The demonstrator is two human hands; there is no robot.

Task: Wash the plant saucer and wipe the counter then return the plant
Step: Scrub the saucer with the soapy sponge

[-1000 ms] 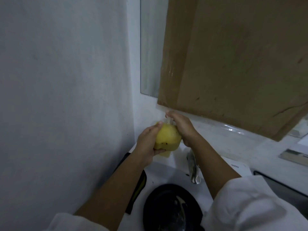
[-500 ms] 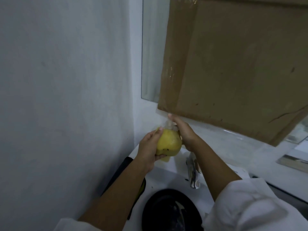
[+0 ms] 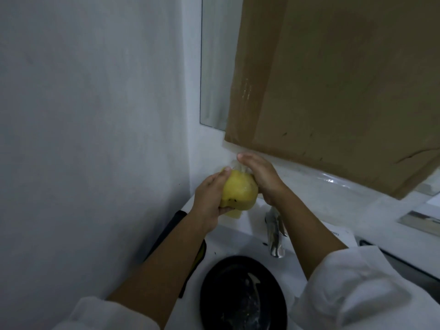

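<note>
Left hand: my left hand (image 3: 209, 201) is curled round a yellow sponge (image 3: 240, 190), thumb on its top edge, fingers beneath it.
Right hand: my right hand (image 3: 264, 179) is up against the sponge at its 2 o'clock, back towards me, thumb raised over something clear and pale. Its fingers are hidden, so I cannot tell whether it grips anything.
Hands together: they meet at the sponge, touching it from both sides.
Under the sponge: a pale yellow piece shows at its 6 o'clock; I cannot tell what it is.
Plant saucer: the black plant saucer (image 3: 242, 294) lies in the white basin (image 3: 238, 241), at 6 o'clock from the sponge and well below it, with pale wet streaks inside.
Faucet: the chrome faucet (image 3: 275, 236) stands at 4 o'clock from the sponge, between my forearms.
Cardboard: a brown cardboard sheet (image 3: 333, 91) fills 1 o'clock, covering most of the mirror (image 3: 214, 67).
Wall: a white wall (image 3: 83, 115) takes up 9 o'clock.
Counter edge: a black object with yellow trim (image 3: 166, 232) lies under my left forearm.
</note>
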